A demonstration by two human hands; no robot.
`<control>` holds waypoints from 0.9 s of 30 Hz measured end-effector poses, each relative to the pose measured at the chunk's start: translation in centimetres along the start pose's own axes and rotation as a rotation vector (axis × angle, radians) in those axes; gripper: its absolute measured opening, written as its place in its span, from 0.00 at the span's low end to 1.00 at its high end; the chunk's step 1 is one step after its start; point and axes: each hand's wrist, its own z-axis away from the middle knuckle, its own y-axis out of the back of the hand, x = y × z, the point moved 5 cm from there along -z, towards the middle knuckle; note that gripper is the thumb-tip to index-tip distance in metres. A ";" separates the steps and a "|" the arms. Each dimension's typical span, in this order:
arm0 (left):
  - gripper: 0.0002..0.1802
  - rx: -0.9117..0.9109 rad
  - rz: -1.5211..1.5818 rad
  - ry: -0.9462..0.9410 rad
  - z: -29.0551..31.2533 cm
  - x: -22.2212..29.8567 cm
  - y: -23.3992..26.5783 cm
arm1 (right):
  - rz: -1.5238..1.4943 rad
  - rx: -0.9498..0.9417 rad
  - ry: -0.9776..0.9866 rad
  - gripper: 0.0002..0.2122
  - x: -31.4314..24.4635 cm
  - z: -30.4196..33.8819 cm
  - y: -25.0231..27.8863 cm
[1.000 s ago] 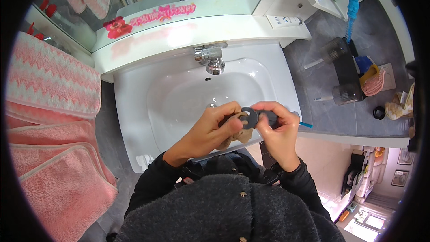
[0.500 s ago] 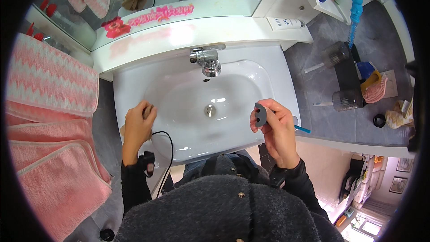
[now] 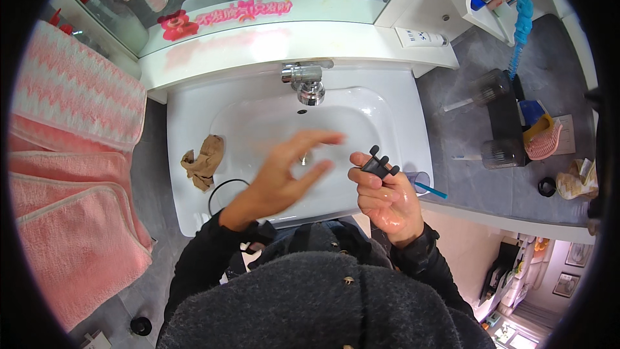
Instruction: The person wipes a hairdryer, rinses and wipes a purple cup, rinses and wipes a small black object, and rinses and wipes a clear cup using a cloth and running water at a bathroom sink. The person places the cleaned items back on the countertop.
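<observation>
A person at a white sink (image 3: 194, 97) holds up a dark grey piece (image 3: 374, 167) in the right hand (image 3: 389, 203), the left hand (image 3: 281, 173) spread beside it.

The right hand pinches the piece between thumb and fingers above the basin's right side, small rounded knobs pointing up from it; the palm looks wet. The left hand, blurred, has thumb and fingers parted around nothing, near the piece but apart from it. A crumpled brown cloth (image 3: 204, 163) lies on the sink's left rim. Writing shows in two places: bubbly pink lettering (image 3: 244, 14) beside a red cartoon bear (image 3: 177, 24) along the mirror's lower edge, and small dark print on a white tube (image 3: 421, 39) lying on the ledge behind the tap (image 3: 306, 82).
</observation>
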 end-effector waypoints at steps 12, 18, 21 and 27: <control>0.06 0.213 0.282 0.218 -1.9 2.3 -3.1 | 0.343 0.076 -0.025 0.20 1.2 0.2 0.2; 0.14 0.278 0.237 0.249 -1.7 2.4 -3.2 | 0.525 -0.159 -0.030 0.27 2.3 0.5 -1.0; 0.18 0.195 0.373 0.262 -1.9 0.9 -3.5 | 0.603 -0.114 -0.006 0.22 1.8 0.2 -0.5; 0.24 0.084 0.493 0.142 -0.7 -4.2 -4.8 | 1.352 0.283 0.334 0.08 -2.3 -3.9 3.7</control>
